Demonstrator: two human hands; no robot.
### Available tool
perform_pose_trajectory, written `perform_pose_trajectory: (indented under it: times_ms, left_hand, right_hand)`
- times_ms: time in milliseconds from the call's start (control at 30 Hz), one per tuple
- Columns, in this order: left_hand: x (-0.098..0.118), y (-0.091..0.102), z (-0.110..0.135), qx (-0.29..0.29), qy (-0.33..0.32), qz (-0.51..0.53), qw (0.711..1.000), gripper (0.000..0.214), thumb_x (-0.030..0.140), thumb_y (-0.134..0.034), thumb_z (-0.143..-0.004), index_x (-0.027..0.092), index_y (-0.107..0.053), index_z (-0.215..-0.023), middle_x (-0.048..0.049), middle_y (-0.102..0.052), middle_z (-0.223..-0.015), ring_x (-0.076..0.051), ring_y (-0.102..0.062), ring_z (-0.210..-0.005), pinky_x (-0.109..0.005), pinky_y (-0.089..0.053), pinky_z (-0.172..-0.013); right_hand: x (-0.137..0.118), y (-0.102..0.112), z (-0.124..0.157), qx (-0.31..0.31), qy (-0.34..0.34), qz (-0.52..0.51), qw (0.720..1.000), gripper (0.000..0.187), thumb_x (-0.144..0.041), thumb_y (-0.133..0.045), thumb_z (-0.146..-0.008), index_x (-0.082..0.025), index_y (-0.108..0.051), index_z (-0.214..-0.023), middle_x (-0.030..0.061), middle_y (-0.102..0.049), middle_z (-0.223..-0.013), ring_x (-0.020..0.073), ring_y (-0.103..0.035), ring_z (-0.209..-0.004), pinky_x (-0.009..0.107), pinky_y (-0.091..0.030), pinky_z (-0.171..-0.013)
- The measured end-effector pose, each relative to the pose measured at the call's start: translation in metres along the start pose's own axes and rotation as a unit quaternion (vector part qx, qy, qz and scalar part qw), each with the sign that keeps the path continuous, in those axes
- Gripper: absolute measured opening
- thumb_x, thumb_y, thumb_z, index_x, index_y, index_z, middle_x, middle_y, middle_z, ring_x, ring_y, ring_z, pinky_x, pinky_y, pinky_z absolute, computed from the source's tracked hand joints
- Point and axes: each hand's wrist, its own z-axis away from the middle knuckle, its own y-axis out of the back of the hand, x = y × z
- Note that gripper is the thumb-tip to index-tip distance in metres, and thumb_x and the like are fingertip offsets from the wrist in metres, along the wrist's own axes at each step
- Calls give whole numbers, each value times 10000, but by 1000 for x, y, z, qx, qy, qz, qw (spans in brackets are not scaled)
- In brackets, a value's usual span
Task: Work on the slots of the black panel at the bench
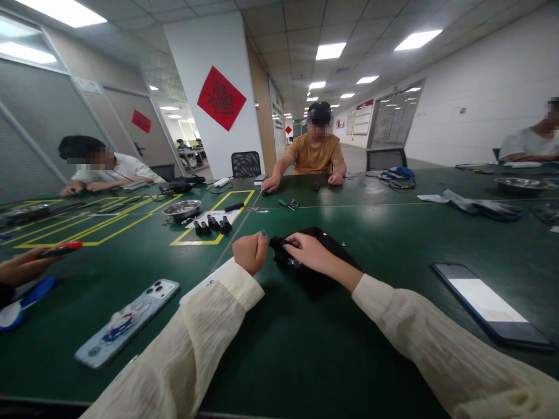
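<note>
In the head view my left hand (pixel 250 254) is closed in a loose fist above the green table, with the thumb upright. Whatever it may hold is hidden by the curled fingers. My right hand (pixel 313 251) has its fingertips closed on a dark black piece (pixel 279 249), which lies just right of my left hand. A small shiny spot shows on its lower side. Beneath and behind my right hand sits a larger flat black item (pixel 317 284), perhaps cloth or a pouch; its kind is unclear.
A patterned phone (pixel 128 323) lies left, a lit phone (pixel 489 302) right. Ahead-left are several black cylindrical parts (pixel 212 225) and a metal bowl (pixel 182 208). A person (pixel 317 151) sits opposite. At the left edge another person's hand (pixel 21 266) holds a red-and-black tool (pixel 61 249).
</note>
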Motion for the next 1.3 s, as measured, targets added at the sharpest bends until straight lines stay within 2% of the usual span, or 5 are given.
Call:
perform_pose_trajectory:
  times_ms: [67,167,367,900,1300]
  left_hand:
    - [6,2,1,-12,-53,3,999,430,271,-246,-868,169,-426,-491,4,-420,-416,-97,-384,-416,-254,-215,-475]
    - [14,1,5,-33,-148,14,988,387,239,-287,-844,174,-406,-482,8,-423,-415,-97,-365,-407,-262,-235,-484]
    - [18,-12,12,-86,-271,50,957,347,220,-290,-827,180,-424,-509,10,-471,-430,-96,-373,-388,-269,-268,-483]
    - [17,-18,14,-107,-318,35,941,343,225,-295,-836,179,-450,-534,12,-521,-452,-93,-434,-401,-267,-293,-490]
    - [16,-21,14,-80,-313,27,946,327,228,-318,-827,178,-438,-527,16,-511,-443,-94,-414,-388,-272,-281,-482]
  right_hand:
    - [4,18,-7,-33,-81,-80,993,159,-210,-470,-838,-115,-560,-928,24,-575,-643,104,-540,-532,251,-484,-560]
    - [12,48,-10,-44,-120,-102,987,185,-208,-444,-850,-102,-556,-748,-9,-502,-508,77,-477,-420,220,-466,-467]
    - [19,87,-13,42,-168,-79,982,191,-226,-491,-823,-106,-545,-685,-31,-460,-405,66,-443,-352,186,-443,-409]
    - [18,91,-14,96,-127,155,975,226,-295,-539,-739,-119,-658,-818,-5,-535,-415,114,-526,-363,191,-406,-387]
    - [15,87,-11,-36,-141,124,982,204,-278,-468,-780,-129,-581,-698,-28,-455,-380,104,-487,-355,187,-402,-383]
